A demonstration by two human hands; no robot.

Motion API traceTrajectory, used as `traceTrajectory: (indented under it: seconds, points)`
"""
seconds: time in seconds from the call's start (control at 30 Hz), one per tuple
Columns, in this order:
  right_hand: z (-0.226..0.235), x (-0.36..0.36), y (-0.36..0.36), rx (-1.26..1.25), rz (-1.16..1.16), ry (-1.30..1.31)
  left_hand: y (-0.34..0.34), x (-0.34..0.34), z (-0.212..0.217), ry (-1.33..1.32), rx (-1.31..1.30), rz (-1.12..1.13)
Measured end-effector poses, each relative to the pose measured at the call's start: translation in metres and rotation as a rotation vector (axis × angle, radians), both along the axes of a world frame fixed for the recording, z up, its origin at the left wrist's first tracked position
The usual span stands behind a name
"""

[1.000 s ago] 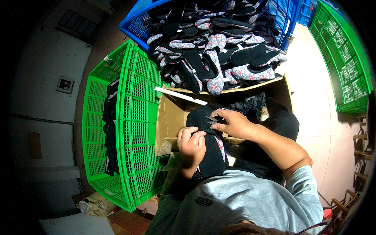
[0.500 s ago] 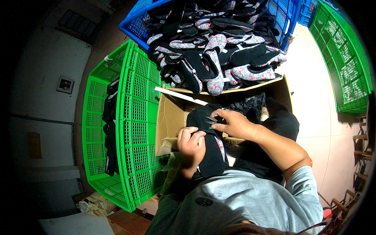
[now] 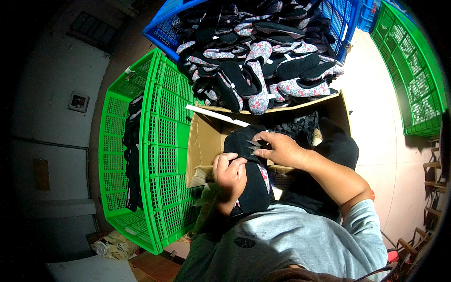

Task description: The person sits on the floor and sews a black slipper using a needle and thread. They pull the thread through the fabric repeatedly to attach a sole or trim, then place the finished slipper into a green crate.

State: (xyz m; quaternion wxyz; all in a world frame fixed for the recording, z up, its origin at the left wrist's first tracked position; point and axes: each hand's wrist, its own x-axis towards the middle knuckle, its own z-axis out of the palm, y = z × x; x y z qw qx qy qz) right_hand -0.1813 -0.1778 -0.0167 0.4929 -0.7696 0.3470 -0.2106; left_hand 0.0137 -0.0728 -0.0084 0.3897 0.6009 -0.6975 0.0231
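Observation:
A black-soled slipper [image 3: 253, 188] with flowered fabric along its side lies lengthwise over my lap. My left hand [image 3: 229, 174] is closed on its left edge near the middle, thumb and fingers pinching the black material. In my right hand [image 3: 280, 148] is a pair of thread snips [image 3: 253, 144]. Their two dark pointed blades stick out to the left, slightly apart, over the upper part of the slipper. The snips' grip is hidden inside my fingers. A tiny green spot shows just beside the blade tips.
Beyond my hands stands an open cardboard box [image 3: 199, 141] with dark scraps [image 3: 298, 128] inside. A heap of flowered slippers [image 3: 258, 77] fills a blue crate [image 3: 162, 30] behind it. Green crates stand at left [image 3: 171, 155] and far right [image 3: 413, 75]; the left one holds black slippers [image 3: 133, 155].

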Motion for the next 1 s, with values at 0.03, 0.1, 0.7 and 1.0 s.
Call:
traceTrajectory:
  seconds: [0.03,0.1,0.7,1.0]
  points:
    - [-0.0016,0.0004,0.0001,-0.010,0.000,-0.006,0.0002,0.0002,0.0005,-0.002,0.001,0.002]
    - [-0.0027,0.0008,0.0002,-0.017,0.000,-0.008,0.0004,0.0005,0.0003,-0.004,0.001,0.002]
    - [0.0000,0.0008,0.0002,-0.004,0.000,-0.015,0.0011,0.0000,0.0034,-0.015,0.000,-0.003]
    - [-0.0044,0.0008,0.0003,-0.031,-0.007,-0.007,0.0007,0.0001,0.0005,-0.012,0.001,0.001]
